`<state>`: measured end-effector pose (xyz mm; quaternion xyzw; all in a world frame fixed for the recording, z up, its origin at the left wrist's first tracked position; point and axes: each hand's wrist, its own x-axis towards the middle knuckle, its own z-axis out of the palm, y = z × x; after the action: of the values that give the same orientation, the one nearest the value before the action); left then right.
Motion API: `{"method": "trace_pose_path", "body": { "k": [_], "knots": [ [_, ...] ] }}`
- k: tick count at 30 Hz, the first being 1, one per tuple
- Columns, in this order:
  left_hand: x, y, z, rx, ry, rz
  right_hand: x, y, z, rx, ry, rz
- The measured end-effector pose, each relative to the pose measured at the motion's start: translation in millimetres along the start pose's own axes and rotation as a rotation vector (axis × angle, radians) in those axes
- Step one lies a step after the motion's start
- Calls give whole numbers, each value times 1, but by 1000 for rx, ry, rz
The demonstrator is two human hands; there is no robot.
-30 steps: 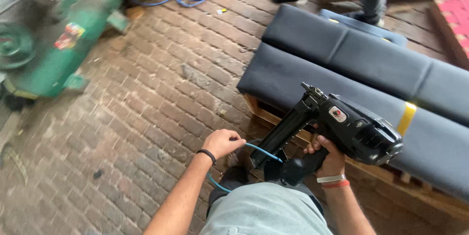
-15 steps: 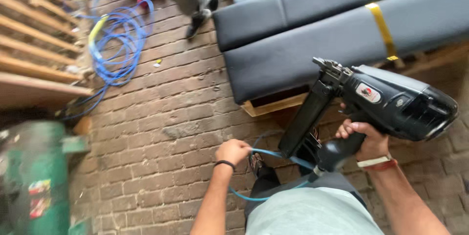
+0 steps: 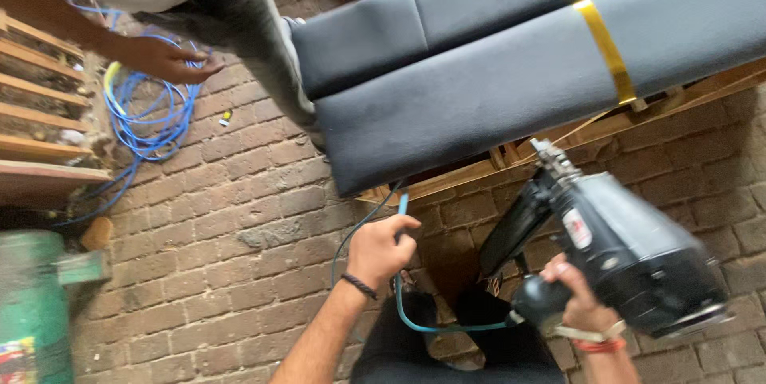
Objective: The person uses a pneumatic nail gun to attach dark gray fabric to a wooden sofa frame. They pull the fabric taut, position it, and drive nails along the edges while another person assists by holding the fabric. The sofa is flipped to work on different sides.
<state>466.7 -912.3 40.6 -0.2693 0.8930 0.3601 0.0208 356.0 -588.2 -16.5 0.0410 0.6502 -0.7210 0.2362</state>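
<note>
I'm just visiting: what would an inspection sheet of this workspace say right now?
Surface: brick floor, bare, uneven.
Job's things: black nail gun; thin blue air hose; dark upholstered cushions on a wooden frame.
Clutter: small scrap on the bricks.
Fingers: left hand closed on the hose; right hand grips the gun's handle.
Cables: coiled blue hose.
Surroundings: another person's hand by the coil; green machine; wooden slats.

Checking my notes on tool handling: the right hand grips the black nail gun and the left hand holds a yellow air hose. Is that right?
Not quite. The head view shows the left hand holding a blue air hose, not a yellow one. The rest stands: the right hand grips the black nail gun.
</note>
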Motion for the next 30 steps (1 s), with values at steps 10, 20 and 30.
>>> {"method": "trace_pose_path", "body": {
  "k": [10, 20, 30],
  "knots": [
    [77, -58, 123, 408, 554, 699, 174, 326, -15, 97, -288, -363],
    [143, -204, 191, 1267, 699, 523, 366, 400, 24, 11, -436, -808],
    [168, -221, 181, 1076, 411, 389, 348, 281, 97, 146, -408, -1002]
  ]
}}
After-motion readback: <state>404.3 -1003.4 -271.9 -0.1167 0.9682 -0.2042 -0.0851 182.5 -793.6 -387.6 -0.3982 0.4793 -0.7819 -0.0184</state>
